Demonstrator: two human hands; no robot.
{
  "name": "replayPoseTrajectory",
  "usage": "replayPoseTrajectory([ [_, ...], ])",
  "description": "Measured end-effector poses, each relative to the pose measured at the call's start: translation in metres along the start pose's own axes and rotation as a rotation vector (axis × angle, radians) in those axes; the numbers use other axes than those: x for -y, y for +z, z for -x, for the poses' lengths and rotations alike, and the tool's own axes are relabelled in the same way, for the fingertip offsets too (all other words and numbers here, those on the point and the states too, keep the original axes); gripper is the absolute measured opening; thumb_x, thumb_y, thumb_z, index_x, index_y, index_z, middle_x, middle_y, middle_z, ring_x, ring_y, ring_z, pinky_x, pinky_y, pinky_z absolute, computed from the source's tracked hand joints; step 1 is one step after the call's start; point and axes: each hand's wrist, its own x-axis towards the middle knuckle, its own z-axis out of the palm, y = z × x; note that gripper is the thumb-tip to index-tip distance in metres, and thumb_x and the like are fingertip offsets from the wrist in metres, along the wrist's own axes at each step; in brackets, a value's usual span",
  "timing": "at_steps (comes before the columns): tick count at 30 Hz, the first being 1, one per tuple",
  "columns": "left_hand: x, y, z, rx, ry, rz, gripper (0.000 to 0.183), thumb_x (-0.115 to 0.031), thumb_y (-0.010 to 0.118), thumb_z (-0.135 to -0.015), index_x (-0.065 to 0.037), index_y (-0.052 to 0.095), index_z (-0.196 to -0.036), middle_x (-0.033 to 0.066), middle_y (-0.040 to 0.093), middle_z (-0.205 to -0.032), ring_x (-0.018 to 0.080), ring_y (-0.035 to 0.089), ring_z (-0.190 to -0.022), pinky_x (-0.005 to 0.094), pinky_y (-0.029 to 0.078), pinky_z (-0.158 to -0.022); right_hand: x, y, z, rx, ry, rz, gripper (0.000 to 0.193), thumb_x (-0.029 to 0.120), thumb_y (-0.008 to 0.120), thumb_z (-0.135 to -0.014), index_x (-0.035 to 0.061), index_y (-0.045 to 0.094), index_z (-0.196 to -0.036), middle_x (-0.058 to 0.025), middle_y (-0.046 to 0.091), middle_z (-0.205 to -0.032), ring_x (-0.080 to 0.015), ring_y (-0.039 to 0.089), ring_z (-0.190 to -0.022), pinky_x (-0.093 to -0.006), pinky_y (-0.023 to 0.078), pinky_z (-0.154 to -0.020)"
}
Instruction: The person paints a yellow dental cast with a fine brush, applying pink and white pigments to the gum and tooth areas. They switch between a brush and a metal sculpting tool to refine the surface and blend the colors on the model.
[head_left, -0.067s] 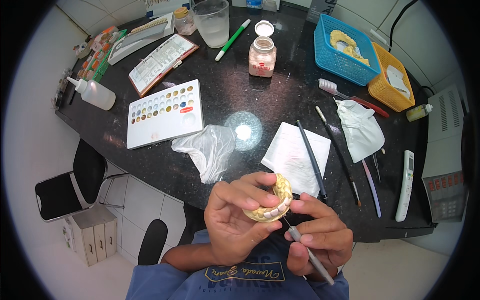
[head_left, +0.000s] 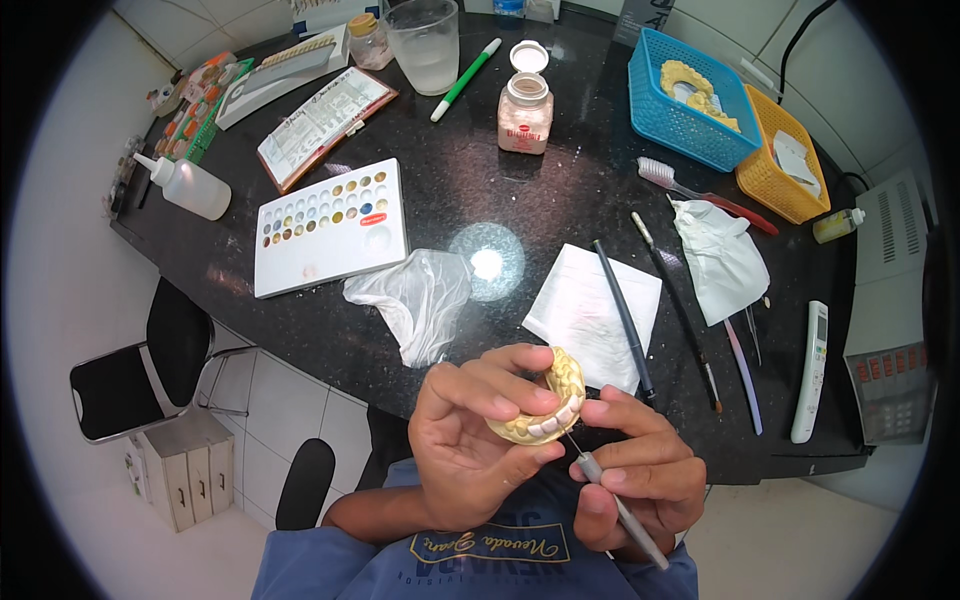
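My left hand (head_left: 470, 430) is closed around a yellow plaster dental model (head_left: 566, 376), its curved row of teeth turned up. Several pale pinkish-white teeth (head_left: 553, 421) stand along the model's front edge. Between the fingers and thumb of my right hand (head_left: 645, 470) sits a thin metal carving tool (head_left: 625, 512) with a grey handle. Its fine tip reaches the model just under the pale teeth; whether it touches cannot be made out. A folded white paper towel (head_left: 575, 300) lies beyond my hands, with a dark slim pen-like tool (head_left: 622, 318) across it.
On the dark countertop (head_left: 440, 190) are a white palette (head_left: 335, 245), a crumpled clear plastic bag (head_left: 418, 300), an open powder jar (head_left: 525, 120) and a glass of liquid (head_left: 422, 50). Right lie a brush (head_left: 680, 315), a toothbrush (head_left: 700, 190), a remote (head_left: 811, 370) and a blue basket (head_left: 690, 110).
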Motion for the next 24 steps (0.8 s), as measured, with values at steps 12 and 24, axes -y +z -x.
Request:
replayPoseTrajectory([
  [12, 0.0007, 0.0002, 0.0004, -0.003, 0.007, 0.003, 0.042, 0.013, 0.068, -0.076, -0.005, 0.045, -0.105, 0.0164, 0.059, -0.107, 0.0297, 0.044, -0.125, 0.0396, 0.046, -0.100, 0.0018, -0.0045, 0.0029, 0.057, 0.024, -0.010, 0.022, 0.009, 0.069, -0.080, 0.0044, 0.052, -0.094, -0.0106, 0.064, -0.073, -0.0370, 0.066, -0.094, -0.0500, 0.049, -0.090],
  [24, 0.0019, 0.0006, 0.0010, -0.014, 0.017, -0.002, 0.042, 0.013, 0.068, -0.075, -0.004, 0.045, -0.105, 0.0167, 0.059, -0.107, 0.0296, 0.045, -0.124, 0.0397, 0.047, -0.099, 0.0009, -0.0021, 0.0016, 0.025, 0.016, 0.001, 0.023, 0.006, 0.073, -0.076, 0.0044, 0.056, -0.092, -0.0107, 0.066, -0.074, -0.0385, 0.067, -0.093, -0.0503, 0.052, -0.087],
])
